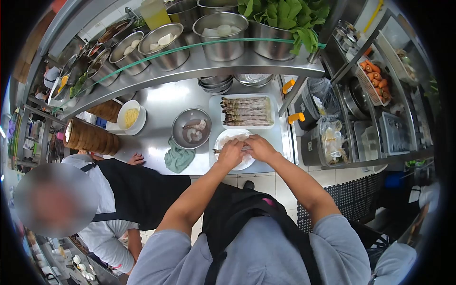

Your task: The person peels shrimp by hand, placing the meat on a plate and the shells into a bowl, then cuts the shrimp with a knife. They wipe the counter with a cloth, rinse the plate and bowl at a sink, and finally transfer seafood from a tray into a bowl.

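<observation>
My left hand (230, 154) and my right hand (259, 147) meet over a round white plate (227, 138) at the front of the steel counter (161, 102). Both hands are closed on a thin skewered shrimp (244, 148) lying across the plate. Behind the plate stands a white rectangular tray (216, 102) with a row of skewered shrimp (247, 111). To the left sits a steel bowl (178, 126) holding peeled shrimp. A green cloth (178, 159) lies at the counter's front edge.
A co-worker in a black apron (137, 190) stands at my left, one hand (137, 159) on the counter. Bamboo steamers (90, 137) and a bowl of yellow shreds (130, 116) sit left. A shelf above carries steel pots (221, 31) and greens (285, 14). Carrots (375, 76) lie in a basket at right.
</observation>
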Available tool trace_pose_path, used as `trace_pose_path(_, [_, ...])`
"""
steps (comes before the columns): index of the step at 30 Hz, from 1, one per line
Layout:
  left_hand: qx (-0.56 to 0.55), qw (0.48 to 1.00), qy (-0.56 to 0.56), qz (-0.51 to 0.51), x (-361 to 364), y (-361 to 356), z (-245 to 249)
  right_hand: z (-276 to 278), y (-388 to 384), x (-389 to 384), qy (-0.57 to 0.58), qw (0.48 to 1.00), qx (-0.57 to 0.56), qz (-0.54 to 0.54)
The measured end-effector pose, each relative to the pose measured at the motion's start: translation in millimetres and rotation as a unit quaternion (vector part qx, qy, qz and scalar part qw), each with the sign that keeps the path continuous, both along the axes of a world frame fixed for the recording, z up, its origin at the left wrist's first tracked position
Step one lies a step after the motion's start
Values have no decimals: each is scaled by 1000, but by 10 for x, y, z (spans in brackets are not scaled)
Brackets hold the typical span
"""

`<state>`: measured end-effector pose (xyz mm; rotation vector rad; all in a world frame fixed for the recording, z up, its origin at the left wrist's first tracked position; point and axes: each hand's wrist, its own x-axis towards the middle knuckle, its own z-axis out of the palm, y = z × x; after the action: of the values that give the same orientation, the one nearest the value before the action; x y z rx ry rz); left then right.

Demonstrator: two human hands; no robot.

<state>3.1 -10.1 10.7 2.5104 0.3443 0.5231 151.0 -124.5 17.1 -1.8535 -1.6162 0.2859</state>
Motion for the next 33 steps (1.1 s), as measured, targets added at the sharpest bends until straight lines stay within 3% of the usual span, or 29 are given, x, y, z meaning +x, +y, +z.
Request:
trace_pose_path(6, [46,997,61,11,50,2,-109,-9,99,77,-6,992,-121,22])
trace_pose_path(10, [45,994,98,15,48,-40,-102,-42,41,18,12,994,-111,10])
trace_pose_path(18, [47,998,43,0,56,28,-49,23,-38,69,-29,999,3,26])
trace_pose_path(19, [37,999,6,4,35,0,-20,24,-38,80,-28,999,2,23])
trace_pose_path(24, [54,997,56,-2,99,0,-136,-22,-15,82,-8,998,-59,20])
trace_pose_path(33, [54,997,55,11,28,-22,-54,7,-39,43,-1,999,-45,13])
